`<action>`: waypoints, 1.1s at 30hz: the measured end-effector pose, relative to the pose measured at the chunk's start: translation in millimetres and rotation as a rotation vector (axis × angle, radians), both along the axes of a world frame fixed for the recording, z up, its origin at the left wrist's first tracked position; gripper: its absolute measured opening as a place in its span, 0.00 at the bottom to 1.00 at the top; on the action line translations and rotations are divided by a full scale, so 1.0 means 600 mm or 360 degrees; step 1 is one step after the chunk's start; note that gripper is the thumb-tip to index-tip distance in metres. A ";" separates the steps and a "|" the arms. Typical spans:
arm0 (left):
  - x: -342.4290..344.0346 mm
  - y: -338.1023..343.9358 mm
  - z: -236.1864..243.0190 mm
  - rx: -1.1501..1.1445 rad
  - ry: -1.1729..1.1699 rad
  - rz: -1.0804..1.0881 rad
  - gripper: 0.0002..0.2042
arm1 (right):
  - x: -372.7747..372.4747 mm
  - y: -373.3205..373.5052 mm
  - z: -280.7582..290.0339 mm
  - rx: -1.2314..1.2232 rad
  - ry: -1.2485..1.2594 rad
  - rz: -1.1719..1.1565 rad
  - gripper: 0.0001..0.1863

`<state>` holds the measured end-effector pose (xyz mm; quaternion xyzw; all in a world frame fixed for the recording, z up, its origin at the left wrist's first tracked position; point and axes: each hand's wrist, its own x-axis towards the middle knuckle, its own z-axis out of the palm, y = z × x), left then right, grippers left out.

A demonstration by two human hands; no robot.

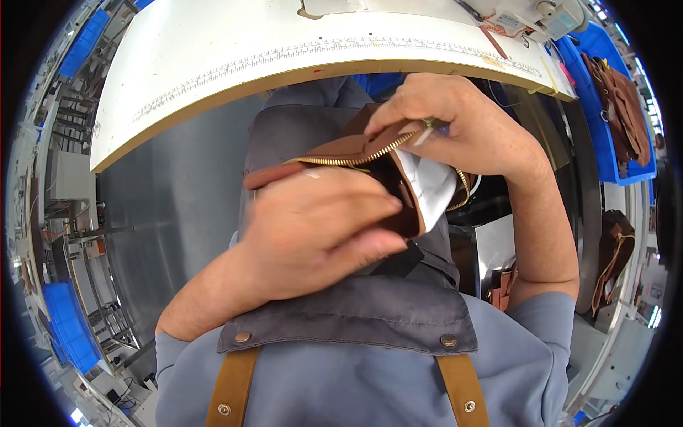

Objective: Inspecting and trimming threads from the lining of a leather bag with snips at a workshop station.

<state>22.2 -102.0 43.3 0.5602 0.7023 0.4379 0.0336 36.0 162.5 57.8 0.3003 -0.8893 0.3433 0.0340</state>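
A brown leather-like zip bag [348,147] is held over my lap, its gold-toothed zipper undone and its mouth gaping. My right hand [462,121] pinches the bag's upper edge beside the zipper, with a small pale tab showing near the fingertips. A white lining or sheet [429,186] shows at the mouth's right side. My left hand [313,231], partly smeared by motion, is in front of the bag. Its fingers stretch toward the dark opening, and the thumb stands apart below them. Whether the left fingertips touch the bag is hard to tell.
A white worktable [242,50] with a printed ruler scale curves just beyond my hands. At the far right, a blue bin [605,153] holds brown bags. Another blue bin [71,324] stands at the left. My grey apron [348,309] covers my lap.
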 end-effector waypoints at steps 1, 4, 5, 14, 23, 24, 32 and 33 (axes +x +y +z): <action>-0.004 -0.009 0.004 0.0066 0.0117 0.0247 0.17 | 0.002 0.002 0.001 0.0000 -0.0007 0.0003 0.15; -0.045 0.003 0.005 0.0126 0.0525 0.0573 0.16 | 0.010 0.000 0.011 0.0055 -0.0145 0.0001 0.15; -0.048 0.006 -0.001 0.0128 0.0523 0.0574 0.16 | 0.010 -0.003 0.011 0.0010 -0.0082 -0.0022 0.14; -0.136 0.027 -0.029 -0.0237 -0.0594 -0.0062 0.09 | 0.013 0.001 0.004 -0.0011 -0.0348 0.0097 0.11; -0.087 0.036 -0.009 0.0185 0.0153 0.0430 0.10 | 0.006 0.013 -0.039 -0.0580 -0.0808 0.0014 0.13; -0.057 0.026 0.007 0.0060 -0.0136 0.0523 0.09 | 0.002 0.016 -0.037 -0.0562 -0.0801 0.0041 0.13; -0.002 0.047 -0.005 -0.0289 0.0231 0.0537 0.16 | -0.011 -0.009 -0.027 -0.0615 -0.0897 -0.0007 0.09; -0.003 0.049 -0.005 -0.0291 0.0234 0.0537 0.16 | -0.011 -0.006 -0.028 -0.0487 -0.0771 -0.0023 0.10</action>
